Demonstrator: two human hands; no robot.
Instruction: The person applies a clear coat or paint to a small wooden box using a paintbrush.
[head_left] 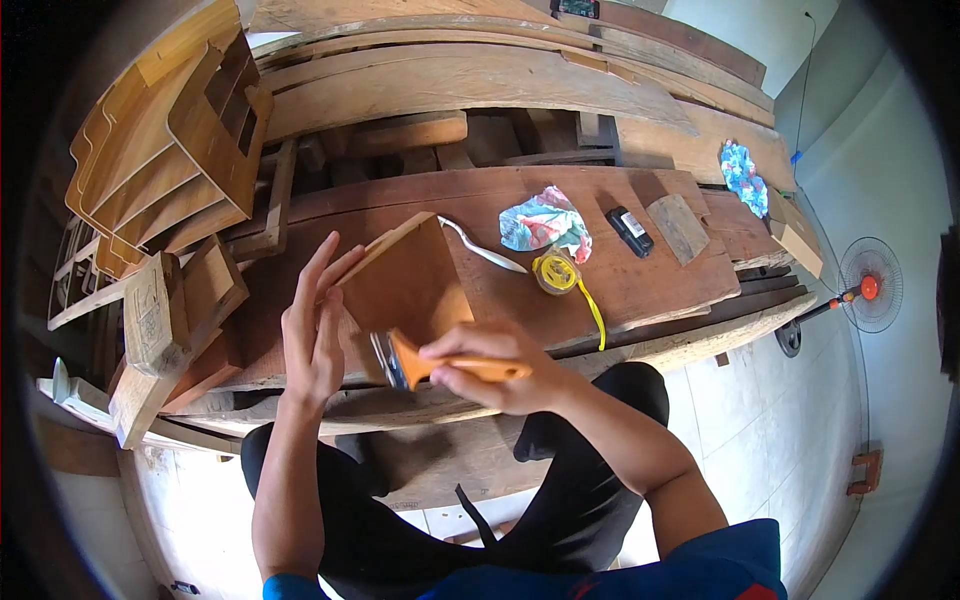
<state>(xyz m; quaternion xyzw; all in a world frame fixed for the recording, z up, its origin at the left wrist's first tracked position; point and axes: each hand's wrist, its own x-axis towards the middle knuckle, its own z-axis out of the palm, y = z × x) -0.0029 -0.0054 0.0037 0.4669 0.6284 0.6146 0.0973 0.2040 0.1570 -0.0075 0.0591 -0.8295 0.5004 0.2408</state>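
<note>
My right hand (490, 365) is closed around the orange handle of a paintbrush (408, 362). The brush head points left, close to the lower edge of a brown wooden box-like piece (415, 275). That piece stands tilted on the reddish-brown plank in front of me. My left hand (316, 330) steadies its left side, with long, nearly straight fingers against the edge. Just right of the piece lies a white, slim-handled tool (480, 246). Beyond that are a crumpled patterned cloth (547, 225) and a yellow tape measure (556, 272) with its tape pulled out.
A black device (630, 232) and a flat wood offcut (679, 229) lie on the plank's right part. A wooden shelf organizer (165, 150) stands at left above stacked wood blocks (160, 312). Long boards (470, 80) fill the back. A fan (868, 288) stands at right.
</note>
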